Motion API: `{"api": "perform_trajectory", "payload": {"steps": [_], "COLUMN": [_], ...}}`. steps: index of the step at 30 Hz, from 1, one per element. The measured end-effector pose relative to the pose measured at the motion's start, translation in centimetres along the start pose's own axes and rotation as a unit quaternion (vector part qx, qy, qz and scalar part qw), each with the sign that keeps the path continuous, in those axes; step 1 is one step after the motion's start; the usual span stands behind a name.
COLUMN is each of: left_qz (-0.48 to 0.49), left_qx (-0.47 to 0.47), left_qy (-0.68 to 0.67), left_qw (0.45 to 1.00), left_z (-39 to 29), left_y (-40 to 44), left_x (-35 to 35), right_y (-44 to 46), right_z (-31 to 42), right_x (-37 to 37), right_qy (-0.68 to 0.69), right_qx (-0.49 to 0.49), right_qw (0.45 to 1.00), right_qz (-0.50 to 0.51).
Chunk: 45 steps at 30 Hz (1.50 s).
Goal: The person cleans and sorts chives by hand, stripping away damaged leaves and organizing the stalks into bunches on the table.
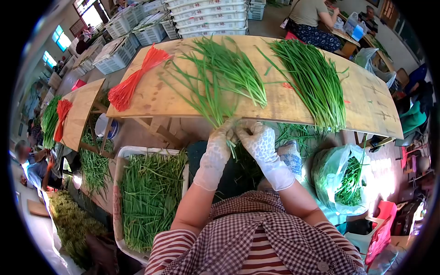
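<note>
Both my hands wear thin whitish gloves and meet at the table's near edge. My left hand (218, 145) is closed round the stem ends of a small bunch of garlic chives (212, 103), whose leaves fan out over the wooden table (162, 101). Pressed close to the same stems is my right hand (262, 145), its fingers curled in a pinch; what they grip is hidden. A loose pile of chives (240, 71) lies just beyond. To its right rests a larger, aligned pile (316, 85). A bundle of red ties (137, 80) lies at the left.
Below left stands a white crate (120, 215) full of green leaves. A plastic bag (325, 183) of greens sits below right. Stacked white crates (208, 18) rise behind the table. Other people sit at the left and back right. A second table (82, 114) is at left.
</note>
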<state>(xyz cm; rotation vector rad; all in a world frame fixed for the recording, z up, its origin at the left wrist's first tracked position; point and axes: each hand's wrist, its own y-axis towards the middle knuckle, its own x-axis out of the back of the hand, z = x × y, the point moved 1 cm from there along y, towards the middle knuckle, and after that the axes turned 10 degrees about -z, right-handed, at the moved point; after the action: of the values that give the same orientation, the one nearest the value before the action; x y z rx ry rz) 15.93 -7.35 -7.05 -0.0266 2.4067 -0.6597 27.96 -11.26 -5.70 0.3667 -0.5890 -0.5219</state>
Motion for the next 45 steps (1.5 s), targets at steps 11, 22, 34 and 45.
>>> {"api": "perform_trajectory", "payload": {"steps": [11,22,34,45], "left_qz": [-0.026,0.069,0.040,0.035], "left_qx": [-0.083,0.064,0.019,-0.104], "left_qy": [-0.095,-0.079,-0.025,-0.108], "left_qw": [0.992,0.992,0.999,0.988], "left_z": [-6.3,-3.9,-1.3,-8.0], "left_y": [-3.1,-1.1,-0.5,-3.6], "left_x": [-2.5,-1.6,-1.5,-2.4], "right_y": [-3.3,8.4,2.0,-0.4], "right_z": [-2.9,-2.0,1.3,-1.1], "right_x": [7.1,0.0,2.1,4.6], "right_qy": [-0.384,-0.414,-0.045,-0.285], "right_qx": [0.078,0.123,-0.117,0.124], "right_qw": [0.859,0.902,0.987,0.919], "right_qz": [0.330,0.002,0.101,0.243]}}
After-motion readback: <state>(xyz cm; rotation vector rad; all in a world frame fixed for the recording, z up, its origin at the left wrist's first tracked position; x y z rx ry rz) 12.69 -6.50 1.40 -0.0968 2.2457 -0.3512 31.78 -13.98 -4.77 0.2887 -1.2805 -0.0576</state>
